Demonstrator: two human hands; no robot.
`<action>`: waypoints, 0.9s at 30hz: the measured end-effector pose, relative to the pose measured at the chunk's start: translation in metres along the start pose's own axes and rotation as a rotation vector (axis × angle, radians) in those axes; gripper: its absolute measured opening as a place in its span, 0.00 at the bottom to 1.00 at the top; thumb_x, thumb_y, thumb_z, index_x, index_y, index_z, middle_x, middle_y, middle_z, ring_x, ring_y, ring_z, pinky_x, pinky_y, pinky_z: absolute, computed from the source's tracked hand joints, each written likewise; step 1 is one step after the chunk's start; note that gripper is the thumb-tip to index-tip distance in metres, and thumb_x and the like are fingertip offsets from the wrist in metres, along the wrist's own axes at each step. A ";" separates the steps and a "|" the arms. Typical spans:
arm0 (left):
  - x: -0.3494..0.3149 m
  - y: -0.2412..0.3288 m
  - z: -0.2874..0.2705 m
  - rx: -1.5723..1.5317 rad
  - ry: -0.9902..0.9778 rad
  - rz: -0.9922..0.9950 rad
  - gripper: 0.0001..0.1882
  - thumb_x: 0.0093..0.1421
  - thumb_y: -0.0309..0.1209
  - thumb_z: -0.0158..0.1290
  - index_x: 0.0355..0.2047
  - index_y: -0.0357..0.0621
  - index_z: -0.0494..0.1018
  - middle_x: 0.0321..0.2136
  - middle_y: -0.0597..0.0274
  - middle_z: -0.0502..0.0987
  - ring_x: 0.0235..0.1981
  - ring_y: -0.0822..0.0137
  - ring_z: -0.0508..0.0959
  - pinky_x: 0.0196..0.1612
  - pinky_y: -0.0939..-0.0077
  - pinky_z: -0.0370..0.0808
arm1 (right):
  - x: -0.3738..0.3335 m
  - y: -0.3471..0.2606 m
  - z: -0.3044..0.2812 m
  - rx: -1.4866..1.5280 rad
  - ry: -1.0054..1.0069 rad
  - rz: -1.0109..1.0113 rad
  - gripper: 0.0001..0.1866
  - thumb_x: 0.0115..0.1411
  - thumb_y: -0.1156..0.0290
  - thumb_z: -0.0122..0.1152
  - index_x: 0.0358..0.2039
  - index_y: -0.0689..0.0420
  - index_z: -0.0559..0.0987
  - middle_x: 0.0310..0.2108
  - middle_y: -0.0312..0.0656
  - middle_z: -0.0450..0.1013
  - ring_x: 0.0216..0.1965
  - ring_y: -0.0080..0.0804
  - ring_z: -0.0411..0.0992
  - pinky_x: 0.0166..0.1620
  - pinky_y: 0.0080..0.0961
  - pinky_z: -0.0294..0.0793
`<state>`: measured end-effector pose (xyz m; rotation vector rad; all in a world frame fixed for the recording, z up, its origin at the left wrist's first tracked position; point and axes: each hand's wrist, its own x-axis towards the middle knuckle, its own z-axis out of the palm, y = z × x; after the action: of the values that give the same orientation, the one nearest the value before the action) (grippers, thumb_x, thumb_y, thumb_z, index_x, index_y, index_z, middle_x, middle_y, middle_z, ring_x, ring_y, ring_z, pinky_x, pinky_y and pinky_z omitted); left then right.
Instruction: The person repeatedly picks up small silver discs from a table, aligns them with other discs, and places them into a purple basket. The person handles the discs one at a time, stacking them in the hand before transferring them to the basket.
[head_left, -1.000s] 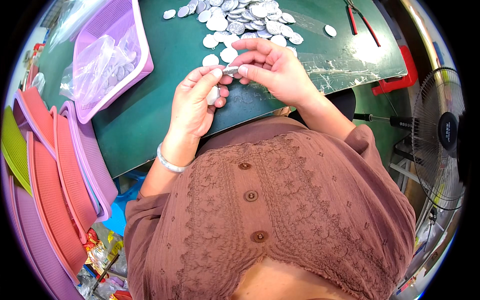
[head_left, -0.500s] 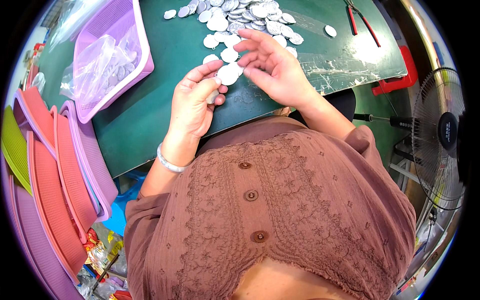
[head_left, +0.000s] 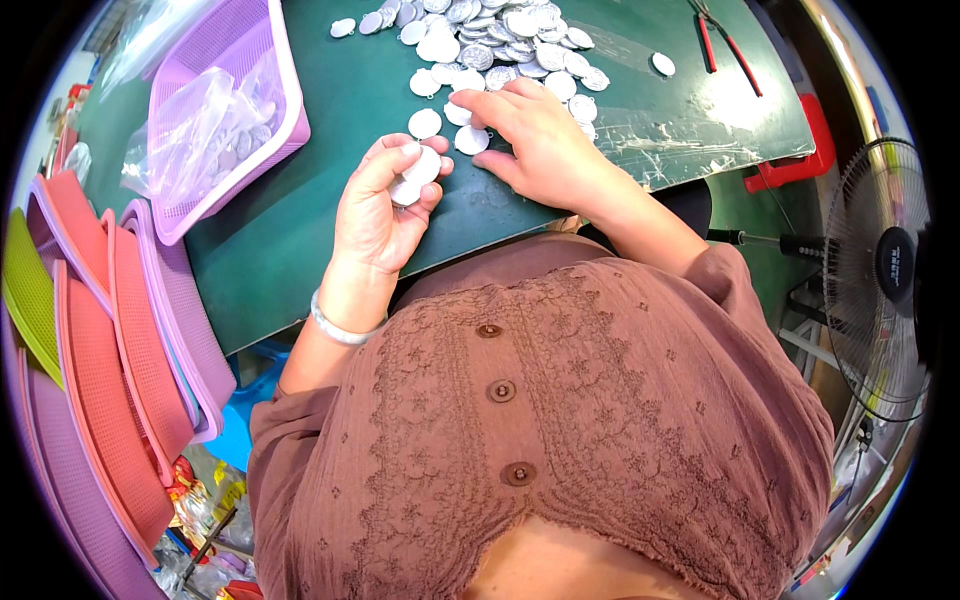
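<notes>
Discs sit pinched in the left hand; the nearer right hand has its fingers parted, a loose disc on the counter just left of its thumb.

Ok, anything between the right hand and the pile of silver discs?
Nothing visible blocks the right hand; only loose discs lie between it and the pile. The red-handled pliers lie off to the right.
</notes>
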<state>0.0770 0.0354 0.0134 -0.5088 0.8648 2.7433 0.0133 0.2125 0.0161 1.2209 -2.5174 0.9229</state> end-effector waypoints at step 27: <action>-0.003 -0.008 0.013 0.449 0.014 0.022 0.04 0.54 0.26 0.50 0.31 0.41 0.68 0.22 0.65 0.70 0.22 0.75 0.69 0.17 0.87 0.60 | 0.003 -0.009 -0.015 1.080 -0.060 0.492 0.19 0.53 0.77 0.52 0.48 0.62 0.66 0.31 0.35 0.71 0.31 0.17 0.68 0.34 0.13 0.67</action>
<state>0.0788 0.0493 0.0209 -0.4276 1.4423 2.4484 0.0166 0.2155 0.0330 0.7495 -2.3786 2.5913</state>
